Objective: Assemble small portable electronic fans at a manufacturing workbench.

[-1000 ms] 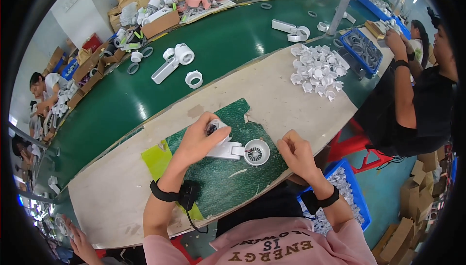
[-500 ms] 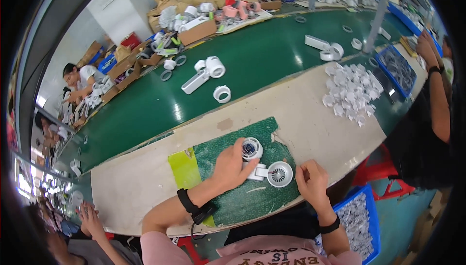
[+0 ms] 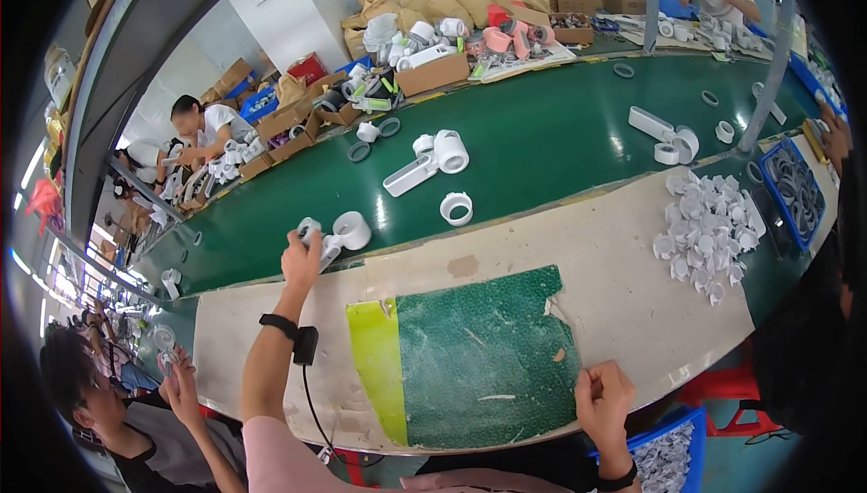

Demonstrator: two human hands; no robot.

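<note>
My left hand (image 3: 301, 263) reaches out over the near edge of the green belt, its fingers closed on a white fan assembly. The assembly shows a round white cup-shaped housing (image 3: 351, 231) at one end and a smaller round part under my fingers. My right hand (image 3: 606, 395) hovers by the right edge of the green mat (image 3: 488, 358), fingers curled; whatever they may hold is hidden. A yellow-green strip (image 3: 377, 371) runs along the mat's left side.
On the green belt (image 3: 542, 141) lie another white fan assembly (image 3: 438, 162) and a white ring (image 3: 456, 209). White plastic caps (image 3: 704, 231) are heaped at right beside a blue tray (image 3: 768, 177) of grey rings. A co-worker (image 3: 135, 412) sits at left. A metal post (image 3: 768, 69) rises at right.
My left hand has carried the fan assembly from the mat forward and left to the belt. My right hand stays by the mat's right edge. The view has shifted.
</note>
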